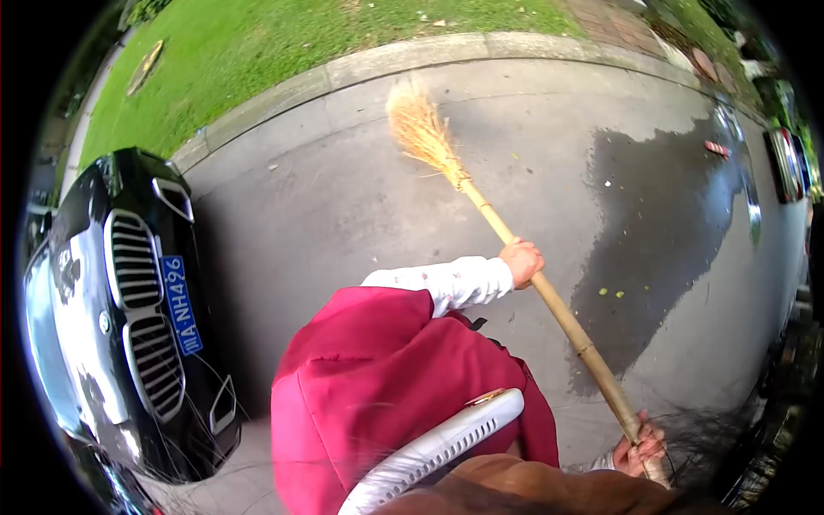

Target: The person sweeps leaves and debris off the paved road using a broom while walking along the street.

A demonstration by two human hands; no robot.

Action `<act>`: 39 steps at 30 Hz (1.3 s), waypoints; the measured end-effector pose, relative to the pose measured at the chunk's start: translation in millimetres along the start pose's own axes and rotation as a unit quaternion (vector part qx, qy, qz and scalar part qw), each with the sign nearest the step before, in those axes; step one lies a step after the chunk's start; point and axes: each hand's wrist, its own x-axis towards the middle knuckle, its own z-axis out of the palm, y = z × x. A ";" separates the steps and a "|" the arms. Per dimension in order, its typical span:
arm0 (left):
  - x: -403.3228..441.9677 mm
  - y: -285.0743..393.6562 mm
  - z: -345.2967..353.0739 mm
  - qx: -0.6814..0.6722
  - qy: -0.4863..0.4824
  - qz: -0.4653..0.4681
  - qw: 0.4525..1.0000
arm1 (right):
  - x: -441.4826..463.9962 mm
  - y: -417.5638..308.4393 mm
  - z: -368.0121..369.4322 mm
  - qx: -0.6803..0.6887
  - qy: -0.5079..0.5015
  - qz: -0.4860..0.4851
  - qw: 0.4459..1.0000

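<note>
A bamboo-handled broom [566, 324] slants across the view, from the lower right to the upper middle. My left hand [522, 263], in a white sleeve, is wrapped round the handle partway up. Nearer my body at lower right, my right hand [642, 446] grips the top end of the same handle. The broom's straw bristles [422, 129] are at the far end over the grey pavement [343, 197], slightly blurred at the tips. Whether the tips touch the ground I cannot tell.
A parked black car [103, 318] stands on the left. A stone curb [403, 56] borders the grass [283, 43] ahead. On the right is a dark wet patch [644, 232] with a few leaves and a small red-and-white item [716, 149]. More vehicles [786, 163] stand at far right.
</note>
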 end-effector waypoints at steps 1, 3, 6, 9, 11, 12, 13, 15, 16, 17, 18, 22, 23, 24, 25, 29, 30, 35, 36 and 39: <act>-28.5 -29.0 -8.1 0.006 0.033 -0.048 0.998 | 25.6 34.3 6.3 0.024 -0.037 0.019 0.999; -92.9 -101.0 -17.8 0.041 0.027 -0.158 0.986 | 78.5 109.0 55.8 0.096 -0.144 0.076 0.982; -197.8 -191.8 -57.4 0.056 0.084 -0.334 0.937 | 128.5 217.2 174.3 0.178 -0.277 0.171 0.928; -298.1 -289.5 -75.1 0.111 0.077 -0.476 0.869 | 154.7 312.2 305.3 0.211 -0.411 0.220 0.859; -330.8 -341.4 -91.3 0.115 0.028 -0.570 0.813 | 172.0 348.0 380.1 0.189 -0.436 0.263 0.840; -345.5 -362.1 -88.4 0.131 0.062 -0.579 0.803 | 174.9 363.3 404.8 0.200 -0.421 0.297 0.833; -342.5 -384.7 -91.3 0.145 0.100 -0.578 0.797 | 186.7 372.6 424.4 0.205 -0.402 0.326 0.831; -304.2 -433.1 -75.3 0.111 0.094 -0.556 0.819 | 220.9 395.7 425.6 0.177 -0.384 0.291 0.859; -273.5 -449.6 -80.3 0.095 0.092 -0.545 0.828 | 240.2 403.5 421.2 0.163 -0.376 0.272 0.871; -232.8 -458.4 -75.5 0.100 0.119 -0.508 0.847 | 258.1 403.0 405.4 0.149 -0.352 0.256 0.888; -185.0 -467.1 -53.9 0.001 0.179 -0.521 0.834 | 277.6 392.9 381.5 0.128 -0.309 0.265 0.904; 51.3 -402.6 -42.0 0.006 0.078 -0.232 0.970 | 326.5 274.7 246.6 0.005 -0.067 0.219 0.973; 106.5 -372.4 -19.0 -0.050 0.047 -0.196 0.978 | 320.8 235.2 223.4 -0.030 -0.035 0.164 0.985; 159.3 -329.5 -9.0 -0.038 0.025 -0.151 0.988 | 304.0 197.4 205.2 -0.083 0.040 0.129 0.987; 205.9 -294.6 12.6 -0.124 0.026 -0.098 0.987 | 295.3 171.7 201.8 -0.146 0.072 0.112 0.980; 390.1 -217.9 82.5 -0.197 -0.084 0.121 0.969 | 302.2 165.2 233.0 -0.350 0.105 0.042 0.930; 430.4 -202.9 79.3 -0.184 -0.109 0.180 0.960 | 308.4 171.7 232.5 -0.402 0.104 0.039 0.909; 479.8 -81.6 -5.2 -0.213 -0.024 0.394 0.894 | 263.7 97.9 160.4 -0.272 0.290 -0.118 0.910; 472.4 -74.2 -9.6 -0.246 -0.040 0.411 0.877 | 248.6 81.5 150.4 -0.223 0.308 -0.117 0.917; 437.6 -87.7 -3.6 -0.305 -0.078 0.466 0.827 | 233.0 67.7 154.3 -0.103 0.369 -0.110 0.917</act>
